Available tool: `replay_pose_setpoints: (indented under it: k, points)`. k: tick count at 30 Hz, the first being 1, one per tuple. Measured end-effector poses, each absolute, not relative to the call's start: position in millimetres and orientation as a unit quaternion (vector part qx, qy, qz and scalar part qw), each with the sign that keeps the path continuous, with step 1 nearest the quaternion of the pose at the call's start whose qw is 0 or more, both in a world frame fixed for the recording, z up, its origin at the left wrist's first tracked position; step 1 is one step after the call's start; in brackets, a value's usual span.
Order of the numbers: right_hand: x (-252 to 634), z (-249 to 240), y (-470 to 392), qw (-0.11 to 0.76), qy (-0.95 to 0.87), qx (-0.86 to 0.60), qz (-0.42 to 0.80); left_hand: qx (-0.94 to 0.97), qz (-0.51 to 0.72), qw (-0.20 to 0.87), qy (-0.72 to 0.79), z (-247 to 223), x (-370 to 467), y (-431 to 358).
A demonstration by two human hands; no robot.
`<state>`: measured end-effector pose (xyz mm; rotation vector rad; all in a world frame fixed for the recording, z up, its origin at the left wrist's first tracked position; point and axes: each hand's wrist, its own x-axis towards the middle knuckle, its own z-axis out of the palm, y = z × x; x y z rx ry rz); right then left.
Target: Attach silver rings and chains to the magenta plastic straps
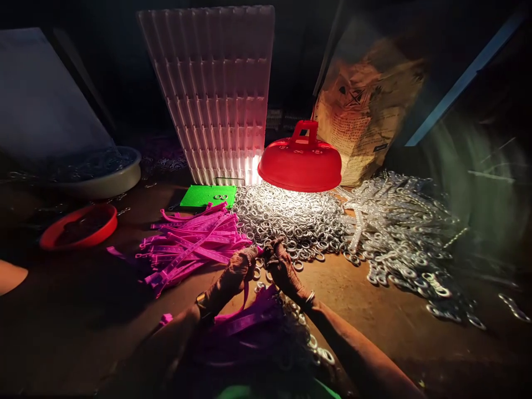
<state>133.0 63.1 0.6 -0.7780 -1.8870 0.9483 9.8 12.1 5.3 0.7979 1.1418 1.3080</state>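
Observation:
My left hand (241,267) is closed, pinching a pink-purple strap whose end hangs below the fingers. Close beside it, my right hand (283,266) is also closed, its fingertips bent together; what they hold is too small and dark to make out. Just beyond both hands lies a large heap of metal rings (291,221). A pile of pink straps (191,244) spreads to the left of it. Nearer my body, more purple straps (249,327) lie beneath my forearms, with loose rings (324,354) at their right side.
A red lampshade-like cover (300,163) hangs low over the rings. Behind stand a ribbed panel (216,94) and a paper sack (357,122). Linked metal pieces (407,221) heap up at right. Left are a green perforated tray (199,195), red bowl (108,221), pale basin (120,183) and another person's arm (11,277).

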Motion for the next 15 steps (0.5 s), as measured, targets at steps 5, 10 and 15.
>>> replay_pose_setpoints:
  k: [5, 10, 15]
  points:
    - [135, 4, 64, 0.401, -0.767, -0.312, 0.392, 0.363, 0.526, 0.583, 0.502, 13, 10, 9]
    - [134, -7, 76, 0.336, -0.743, -0.356, 0.457, 0.449, 0.514, 0.514, 0.52, 9, 9, 11]
    - [129, -6, 89, 0.34, -0.742, -0.341, 0.467, 0.446, 0.512, 0.513, 0.526, 9, 5, 15]
